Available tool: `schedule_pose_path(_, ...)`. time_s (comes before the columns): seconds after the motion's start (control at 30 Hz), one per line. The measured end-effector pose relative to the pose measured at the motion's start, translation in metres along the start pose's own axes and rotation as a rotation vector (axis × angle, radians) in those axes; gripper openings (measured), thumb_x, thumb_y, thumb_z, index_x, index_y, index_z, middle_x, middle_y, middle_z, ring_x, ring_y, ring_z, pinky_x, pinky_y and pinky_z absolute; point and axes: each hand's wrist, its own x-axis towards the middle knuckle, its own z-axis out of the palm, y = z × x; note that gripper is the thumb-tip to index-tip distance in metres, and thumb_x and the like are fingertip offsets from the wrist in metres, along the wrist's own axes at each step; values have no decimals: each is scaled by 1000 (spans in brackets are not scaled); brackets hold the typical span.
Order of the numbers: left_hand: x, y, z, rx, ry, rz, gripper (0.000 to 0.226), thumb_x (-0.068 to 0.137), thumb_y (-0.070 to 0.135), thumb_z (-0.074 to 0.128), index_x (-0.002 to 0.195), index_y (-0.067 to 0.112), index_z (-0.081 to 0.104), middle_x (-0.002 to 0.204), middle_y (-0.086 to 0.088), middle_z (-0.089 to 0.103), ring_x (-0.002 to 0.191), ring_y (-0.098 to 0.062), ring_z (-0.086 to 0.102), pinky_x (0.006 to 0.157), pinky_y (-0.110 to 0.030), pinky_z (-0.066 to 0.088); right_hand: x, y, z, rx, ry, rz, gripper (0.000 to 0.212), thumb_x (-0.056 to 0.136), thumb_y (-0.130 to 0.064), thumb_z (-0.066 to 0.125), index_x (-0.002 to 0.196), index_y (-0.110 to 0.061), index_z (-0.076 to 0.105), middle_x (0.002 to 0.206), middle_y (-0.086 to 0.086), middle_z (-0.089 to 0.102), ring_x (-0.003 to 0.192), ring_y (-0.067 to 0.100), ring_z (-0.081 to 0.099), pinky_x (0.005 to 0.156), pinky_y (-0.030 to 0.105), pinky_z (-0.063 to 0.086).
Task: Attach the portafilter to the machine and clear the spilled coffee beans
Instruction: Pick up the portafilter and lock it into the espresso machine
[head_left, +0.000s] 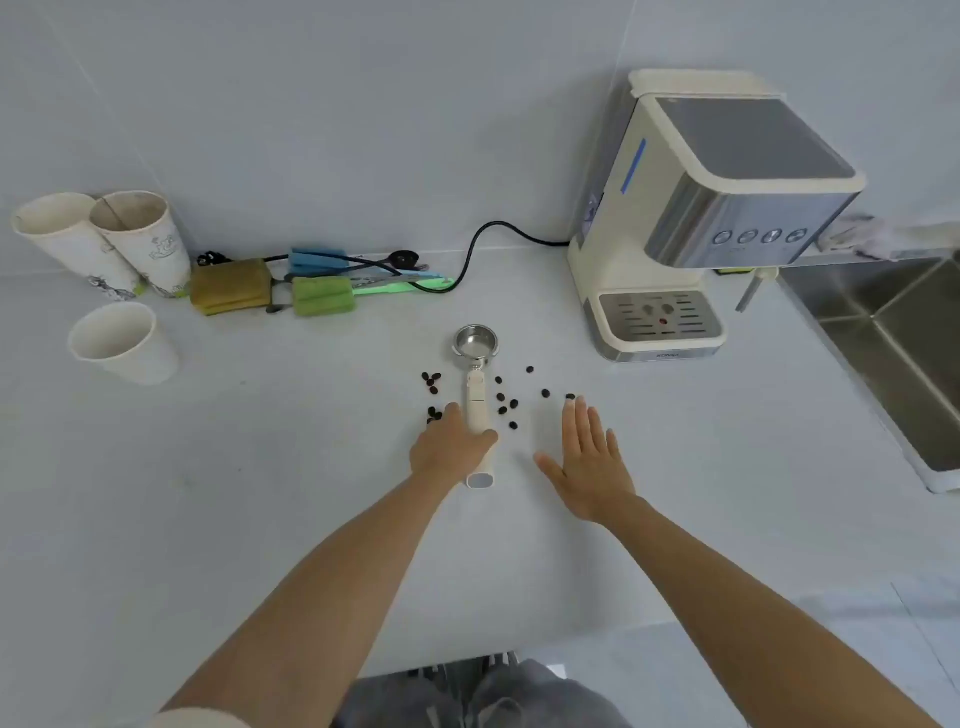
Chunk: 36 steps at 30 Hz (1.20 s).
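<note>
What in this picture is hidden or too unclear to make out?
- Head view: the middle of the portafilter handle, covered by the left hand.
- Any coffee beans under either hand.
- Button symbols on the espresso machine: too small.
- The sink: cut off by the right edge.
- Whether the right hand touches the counter.

Portafilter (475, 374) lies on counter (260, 467), middle, basket end away from person. Coffee beans (506, 402) lie on both sides of handle. Left hand (451, 448) on handle. Right hand (589, 462) just right of it. Machine (696, 218) behind, right. Sink (883, 332) far right. Cups (111, 291) far left.
</note>
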Motion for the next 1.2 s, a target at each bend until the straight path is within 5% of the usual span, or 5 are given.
schedule_pose_path(0.53, 20, 15, 23, -190, 15, -198, 47, 83, 10, 53, 125, 4, 34, 121, -15, 56, 103, -32, 59, 46, -27, 36, 5, 19, 46, -18, -76, 9, 70, 97, -49, 16, 145, -13, -19, 154, 8, -25, 142, 23, -24, 117, 38, -12)
schedule_pose_path(0.8, 24, 13, 24, -312, 37, -204, 45, 85, 4, 50, 127, 2, 33, 124, -18, 52, 109, -36, 55, 82, -44, 52, 4, 19, 50, -45, -24, 15, 68, 96, -50, 14, 145, -14, -17, 155, 7, -22, 143, 23, -22, 116, 38, -12)
schedule_pose_path(1.1, 24, 2, -1, -180, 35, -123, 43, 83, 3, 47, 124, 4, 35, 116, -19, 53, 87, -32, 57, 43, -29, 41, 3, 17, 38, -16, -113, 8, 68, 96, -50, 13, 145, -13, -17, 155, 8, -24, 142, 23, -23, 118, 39, -11)
schedule_pose_path(1.2, 25, 5, -16, -116, 60, -56, 43, 82, 6, 48, 123, 6, 35, 108, -17, 54, 80, -31, 56, 44, -28, 41, 3, 16, 22, 73, -145, 24, 67, 97, -50, 14, 146, -14, -14, 156, 8, -20, 144, 22, -19, 119, 38, -7)
